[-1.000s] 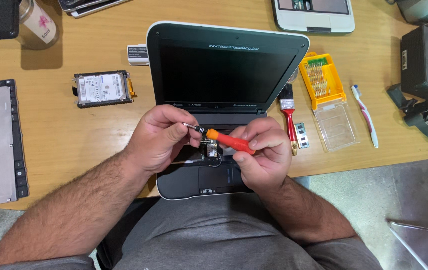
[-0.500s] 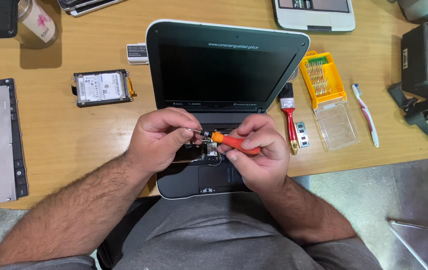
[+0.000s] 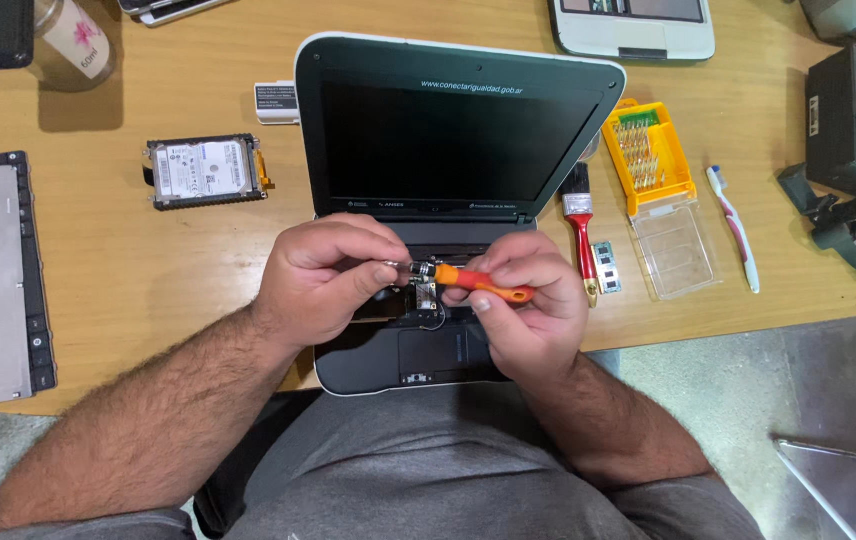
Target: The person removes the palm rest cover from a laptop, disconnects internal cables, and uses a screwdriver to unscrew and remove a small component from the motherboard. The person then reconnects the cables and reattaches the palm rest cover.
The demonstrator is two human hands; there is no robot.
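Here, right hand (image 3: 533, 310) fingers closed on orange screwdriver (image 3: 483, 284), left hand (image 3: 333, 275) fingers pinching its tip, over laptop (image 3: 448, 130).

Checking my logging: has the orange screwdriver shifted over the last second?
Yes. The screwdriver has tilted flatter and slid slightly right, toward the red brush.

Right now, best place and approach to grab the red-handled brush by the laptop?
Grip the red-handled brush at mid-handle, coming from above with fingers across its width. It lies flat on the table, bristles pointing away, handle toward the person. The laptop crowds one side and the small green memory module the other, so side approaches look tight.
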